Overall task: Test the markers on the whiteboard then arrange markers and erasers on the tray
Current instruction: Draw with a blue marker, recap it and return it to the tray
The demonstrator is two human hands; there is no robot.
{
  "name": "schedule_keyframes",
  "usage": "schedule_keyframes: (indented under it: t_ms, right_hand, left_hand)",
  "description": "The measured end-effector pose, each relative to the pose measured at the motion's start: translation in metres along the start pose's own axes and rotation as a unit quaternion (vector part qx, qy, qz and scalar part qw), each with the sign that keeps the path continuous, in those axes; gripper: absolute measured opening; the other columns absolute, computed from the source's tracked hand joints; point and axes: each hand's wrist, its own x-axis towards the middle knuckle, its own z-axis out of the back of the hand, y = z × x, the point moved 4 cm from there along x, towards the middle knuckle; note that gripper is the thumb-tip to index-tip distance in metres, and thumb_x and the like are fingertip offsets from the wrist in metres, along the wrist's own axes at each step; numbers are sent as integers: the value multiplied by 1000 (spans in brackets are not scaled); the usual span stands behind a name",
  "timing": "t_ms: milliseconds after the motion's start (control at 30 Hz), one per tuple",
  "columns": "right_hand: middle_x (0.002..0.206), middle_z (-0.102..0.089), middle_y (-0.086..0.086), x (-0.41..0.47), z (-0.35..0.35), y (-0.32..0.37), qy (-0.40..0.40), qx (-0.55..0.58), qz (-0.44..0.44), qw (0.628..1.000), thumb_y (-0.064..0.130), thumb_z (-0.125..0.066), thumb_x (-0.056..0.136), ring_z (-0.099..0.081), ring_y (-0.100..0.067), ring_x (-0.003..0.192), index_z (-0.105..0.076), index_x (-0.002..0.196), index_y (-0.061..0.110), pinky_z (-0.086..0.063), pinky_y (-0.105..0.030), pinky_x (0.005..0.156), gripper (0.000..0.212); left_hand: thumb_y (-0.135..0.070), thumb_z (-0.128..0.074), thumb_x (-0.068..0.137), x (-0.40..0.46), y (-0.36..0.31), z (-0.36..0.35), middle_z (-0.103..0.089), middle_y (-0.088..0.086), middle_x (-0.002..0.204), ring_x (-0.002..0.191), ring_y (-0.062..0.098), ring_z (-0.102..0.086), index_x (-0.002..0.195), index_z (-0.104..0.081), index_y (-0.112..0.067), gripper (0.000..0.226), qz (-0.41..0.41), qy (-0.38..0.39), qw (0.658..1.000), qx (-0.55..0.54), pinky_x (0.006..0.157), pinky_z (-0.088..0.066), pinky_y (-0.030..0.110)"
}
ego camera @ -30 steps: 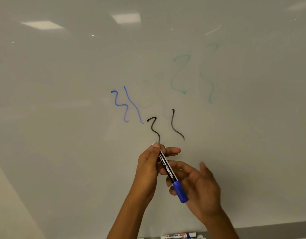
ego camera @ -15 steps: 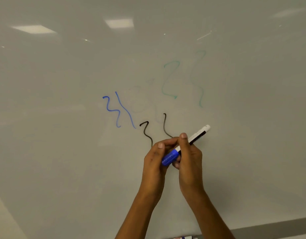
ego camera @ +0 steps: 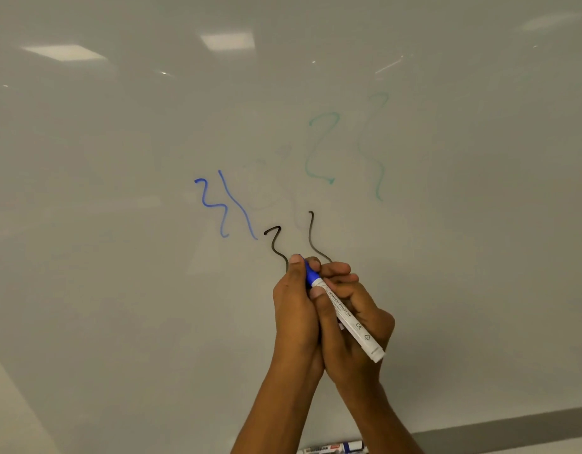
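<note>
The marker (ego camera: 343,314), white-barrelled with a blue cap (ego camera: 310,273), sits in front of the whiteboard (ego camera: 119,290), gripped by both hands at the lower middle of the head view, cap end pointing up and to the left, tail end down and to the right. Around the grip the board is bare to the left, to the right and below, down to the board's grey lower edge (ego camera: 512,424). Just above the grip lie two black squiggles (ego camera: 276,247); further up and left are blue strokes (ego camera: 224,204), and up and right faint green ones (ego camera: 322,149). The lower ends of both black squiggles are hidden behind the fingers. Below the grip, between the forearms, a few more markers (ego camera: 335,448) show at the bottom edge of the frame, cut off, and what they lie on cannot be told. The left hand (ego camera: 296,309) curls round the cap, its thumb tip pressed against the cap's top. The right hand (ego camera: 352,326) wraps the barrel, thumb laid over it just under the cap. Whether the cap is fully seated is not clear.
</note>
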Motion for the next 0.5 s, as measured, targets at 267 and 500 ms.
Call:
schedule_keyframes:
  t_ms: [267, 500]
  right_hand:
    - [48, -60, 0, -23, 38, 70, -76, -240, 149, 956, 19, -67, 78, -52, -16, 41, -66, 54, 8, -46, -22, 46, 26]
    - [67, -65, 4, 65, 31, 6, -160, -85, 79, 980, 26, -73, 81, -61, -7, 56, -66, 80, 4, -51, -25, 51, 22]
  left_hand:
    - [-37, -29, 105, 11, -135, 17, -67, -1, 64, 81, 18, -75, 73, -47, -17, 42, -220, -31, 971, -86, 71, -61, 37]
    - [-39, -31, 104, 11, -120, 1, -77, 8, 96, 105, 26, -70, 87, -59, -16, 41, -222, 26, 975, 0, 91, -52, 45]
